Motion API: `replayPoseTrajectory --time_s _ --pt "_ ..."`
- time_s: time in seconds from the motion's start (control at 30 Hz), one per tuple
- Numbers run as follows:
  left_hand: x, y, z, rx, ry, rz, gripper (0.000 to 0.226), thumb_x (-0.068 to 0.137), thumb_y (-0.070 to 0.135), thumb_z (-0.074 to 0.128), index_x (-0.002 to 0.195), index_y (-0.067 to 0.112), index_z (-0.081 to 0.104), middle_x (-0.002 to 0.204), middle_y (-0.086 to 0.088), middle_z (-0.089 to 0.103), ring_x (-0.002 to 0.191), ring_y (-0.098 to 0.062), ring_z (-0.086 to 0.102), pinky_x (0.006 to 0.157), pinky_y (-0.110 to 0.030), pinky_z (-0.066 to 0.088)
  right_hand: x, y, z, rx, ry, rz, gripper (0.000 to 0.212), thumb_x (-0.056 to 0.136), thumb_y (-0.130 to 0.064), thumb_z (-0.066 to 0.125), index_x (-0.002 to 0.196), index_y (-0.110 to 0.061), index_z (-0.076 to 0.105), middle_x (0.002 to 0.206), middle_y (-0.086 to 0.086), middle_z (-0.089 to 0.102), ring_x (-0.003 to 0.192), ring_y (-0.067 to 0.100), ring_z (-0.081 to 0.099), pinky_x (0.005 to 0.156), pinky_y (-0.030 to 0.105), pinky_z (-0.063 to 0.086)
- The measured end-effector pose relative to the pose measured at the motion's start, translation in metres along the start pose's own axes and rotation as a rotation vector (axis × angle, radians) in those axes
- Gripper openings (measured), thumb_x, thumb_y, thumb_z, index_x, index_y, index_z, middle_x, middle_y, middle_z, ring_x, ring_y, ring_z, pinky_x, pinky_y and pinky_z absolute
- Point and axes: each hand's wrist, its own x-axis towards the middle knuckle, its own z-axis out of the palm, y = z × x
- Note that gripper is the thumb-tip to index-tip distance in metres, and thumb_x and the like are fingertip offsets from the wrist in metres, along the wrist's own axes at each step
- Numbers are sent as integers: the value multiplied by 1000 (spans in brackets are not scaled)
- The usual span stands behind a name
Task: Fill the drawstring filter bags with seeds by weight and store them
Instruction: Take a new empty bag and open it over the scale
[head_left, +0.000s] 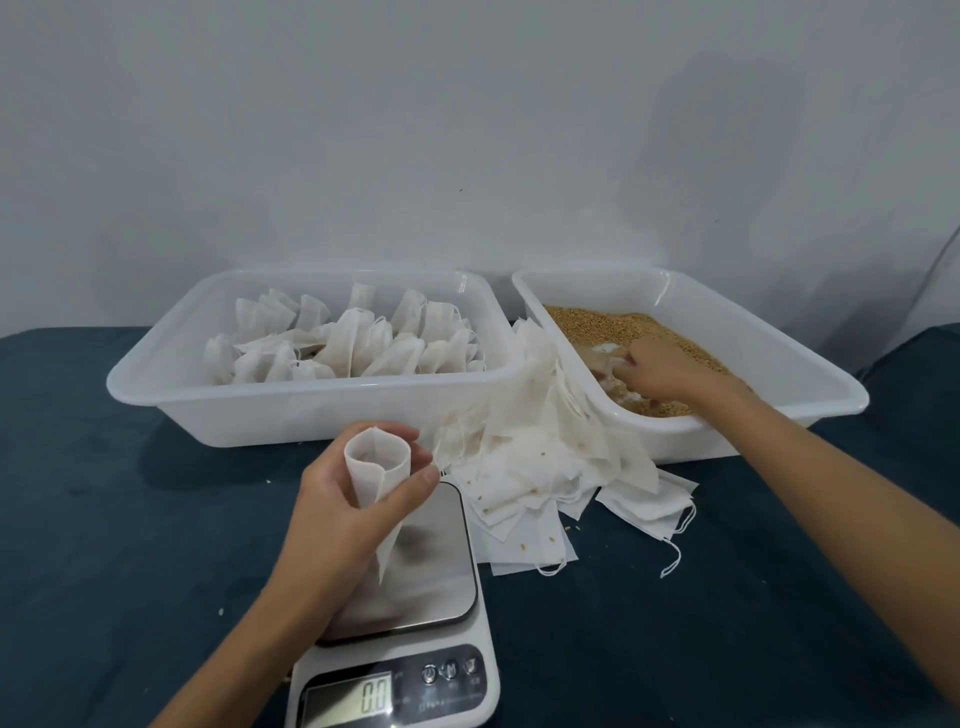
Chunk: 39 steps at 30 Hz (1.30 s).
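My left hand (332, 519) grips an empty white filter bag (376, 462), held upright with its mouth open, just above the steel plate of the kitchen scale (441, 571). The scale's display reads 0.0. My right hand (660, 369) reaches into the right white tray (779, 332) of brown seeds (597, 322), its fingers curled on a pale translucent scoop (605, 358) half buried in them. The left white tray (291, 395) holds several filled, tied bags (353, 348).
A loose pile of flat empty drawstring bags (545, 457) lies between the scale and the seed tray, draped over that tray's rim, with stray seeds on it. Everything stands on a dark blue cloth (130, 519) against a pale wall.
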Motion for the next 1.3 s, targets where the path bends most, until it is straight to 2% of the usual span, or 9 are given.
replayPoseTrajectory --time_s 0.1,0.37,0.5,0.67,0.83,1.03,1.13,1.2,1.3 --pt "0 0 0 -24 -11 -4 34 76 31 84 105 21 71 96 -2 77 87 -9 73 73 -16 55 -3 -1 -2 -6 45 -8 47 101 -36 55 62 -10 47 55 3 47 47 16 42 50 28 34" --pt "0 0 -1 -40 -15 4 34 75 31 81 106 21 71 96 -2 77 88 -10 73 73 -16 56 -9 0 -8 -53 211 45 33 97 -27 62 70 -11 50 64 -1 53 58 19 47 53 32 36" --pt "0 0 0 -41 -33 5 31 77 30 90 102 29 71 96 -2 77 88 -11 73 74 -18 56 -19 -4 -21 -155 334 35 25 103 -32 55 101 -7 59 87 7 65 83 29 63 65 39 47" --pt "-1 1 0 -46 -45 0 28 77 30 81 103 28 70 98 -3 77 88 -13 74 74 -19 56 -42 -26 -32 126 350 -166 30 102 -31 58 122 -9 58 113 6 68 102 24 65 90 45 53" --pt "-1 0 -1 -34 -71 -30 31 83 22 85 109 20 68 97 -2 77 88 -17 73 77 -26 60 -80 -56 -34 319 198 -430 19 93 -39 68 109 -33 60 115 -16 69 113 6 63 94 37 50" --pt "1 -1 0 -47 -97 -67 32 82 27 81 111 22 67 98 -1 78 89 -16 72 77 -27 59 -119 -88 -47 282 163 -629 35 83 -59 55 112 -41 62 109 -36 65 109 -7 59 95 28 45" --pt "0 -2 1 -31 -132 -80 34 83 28 81 114 22 67 101 0 78 99 -23 73 83 -32 59 -126 -96 -56 182 209 -700 26 88 -46 60 113 -39 62 108 -34 63 103 6 58 105 25 35" --pt "1 -3 0 -25 -138 -88 30 88 21 83 114 18 68 103 1 78 101 -21 72 83 -26 58 -128 -100 -59 123 226 -709 23 92 -28 66 113 -35 62 112 -26 62 108 5 54 122 40 19" --pt "2 -4 -1 -23 -125 -99 27 89 16 82 112 12 68 103 1 78 101 -18 73 84 -22 58 -130 -102 -63 73 230 -691 29 91 -17 69 113 -34 63 112 -19 63 116 9 52 124 53 6"
